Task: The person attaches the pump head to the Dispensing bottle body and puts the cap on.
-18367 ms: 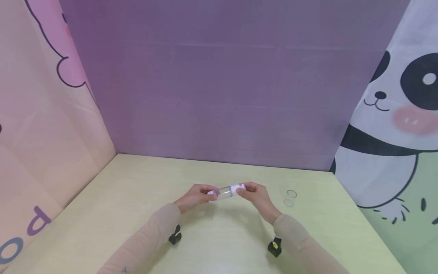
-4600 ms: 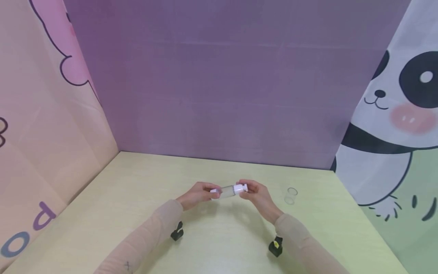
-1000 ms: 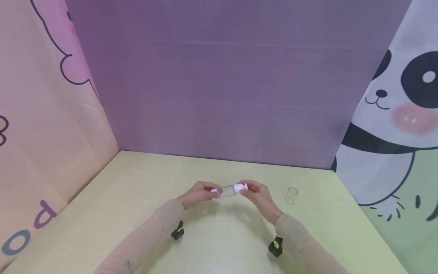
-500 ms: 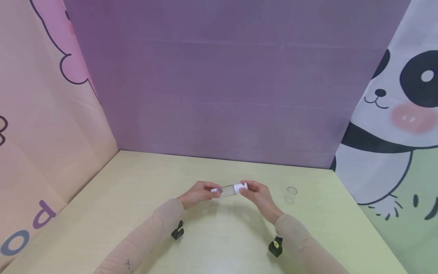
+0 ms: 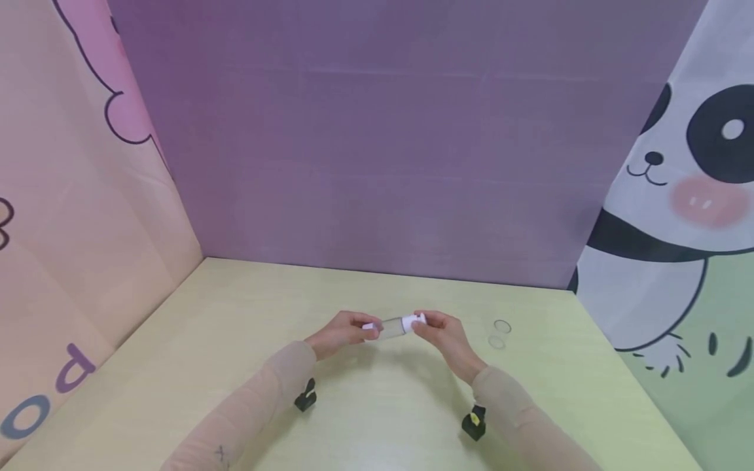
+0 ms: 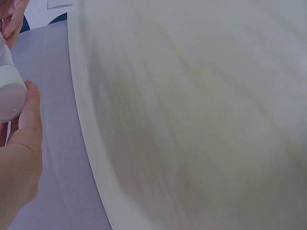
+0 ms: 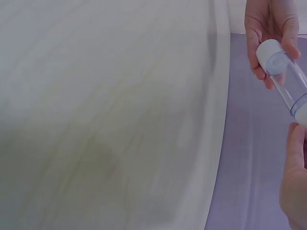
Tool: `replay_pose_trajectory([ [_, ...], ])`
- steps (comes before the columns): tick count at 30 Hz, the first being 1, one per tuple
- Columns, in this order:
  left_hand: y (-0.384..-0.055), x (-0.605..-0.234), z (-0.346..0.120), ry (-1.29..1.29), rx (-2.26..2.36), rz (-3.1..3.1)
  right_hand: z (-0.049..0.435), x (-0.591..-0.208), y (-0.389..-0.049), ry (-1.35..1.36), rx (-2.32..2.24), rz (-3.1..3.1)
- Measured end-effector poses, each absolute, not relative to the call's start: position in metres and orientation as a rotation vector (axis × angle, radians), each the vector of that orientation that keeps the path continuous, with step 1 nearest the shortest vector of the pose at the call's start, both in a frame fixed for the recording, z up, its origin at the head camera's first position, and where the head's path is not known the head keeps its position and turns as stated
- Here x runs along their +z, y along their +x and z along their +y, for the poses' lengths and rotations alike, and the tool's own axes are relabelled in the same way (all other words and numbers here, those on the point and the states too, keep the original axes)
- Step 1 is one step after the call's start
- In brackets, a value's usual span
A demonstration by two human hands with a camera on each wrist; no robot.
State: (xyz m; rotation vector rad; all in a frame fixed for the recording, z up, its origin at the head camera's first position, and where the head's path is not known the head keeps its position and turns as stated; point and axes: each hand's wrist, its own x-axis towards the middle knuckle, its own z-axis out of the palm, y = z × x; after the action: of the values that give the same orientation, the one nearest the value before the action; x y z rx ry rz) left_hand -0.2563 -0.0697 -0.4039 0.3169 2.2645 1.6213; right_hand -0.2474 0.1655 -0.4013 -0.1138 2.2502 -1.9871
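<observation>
A clear cylindrical pump bottle point(image 5: 391, 328) with white ends is held lengthwise above the table, tilted slightly up to the right. My left hand point(image 5: 340, 335) grips its white base point(image 5: 370, 329) between thumb and fingers. At the other end, my right hand point(image 5: 444, 335) pinches the white pump top point(image 5: 414, 322). The right wrist view shows the see-through body point(image 7: 288, 88) and a white disc inside the base. In the left wrist view the round base point(image 6: 10, 96) lies against the left hand's fingers; most of the bottle is out of frame.
A clear cap point(image 5: 498, 333) stands on the pale table point(image 5: 377, 405), right of the right hand. Black wrist devices point(image 5: 305, 396) hang under both sleeves. A purple backdrop point(image 5: 377, 144) rises behind the table, with printed panels on both sides.
Compared with the oldest frame, both hands and the bottle sit slightly farther right, and more of the white pump top shows. Over the last second, the right fingers have shifted a little on it.
</observation>
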Motion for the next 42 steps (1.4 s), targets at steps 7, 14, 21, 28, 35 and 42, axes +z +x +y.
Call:
replay_pose_trajectory([
  [7,-0.2574,-0.405,-0.0707,0.341,1.627,2.249,0.1665,-0.4016,-0.2469,-0.105,-1.975,2.259],
  [14,-0.2577,-0.4053,-0.0711,0.351,1.635,2.248,0.1674,-0.4036,-0.2476,-0.122,-1.978,2.271],
  [21,-0.2556,-0.4026,-0.0696,0.358,1.65,2.248,0.1673,-0.4019,-0.2464,-0.11,-1.986,2.266],
  [28,-0.2553,-0.4013,-0.0688,0.347,1.627,2.259,0.1672,-0.4017,-0.246,-0.102,-1.976,2.277],
  [35,-0.2572,-0.4035,-0.0686,0.329,1.623,2.247,0.1678,-0.4039,-0.2489,-0.099,-1.992,2.249],
  [42,-0.2579,-0.4029,-0.0678,0.33,1.607,2.271,0.1705,-0.4014,-0.2486,-0.227,-2.053,2.161],
])
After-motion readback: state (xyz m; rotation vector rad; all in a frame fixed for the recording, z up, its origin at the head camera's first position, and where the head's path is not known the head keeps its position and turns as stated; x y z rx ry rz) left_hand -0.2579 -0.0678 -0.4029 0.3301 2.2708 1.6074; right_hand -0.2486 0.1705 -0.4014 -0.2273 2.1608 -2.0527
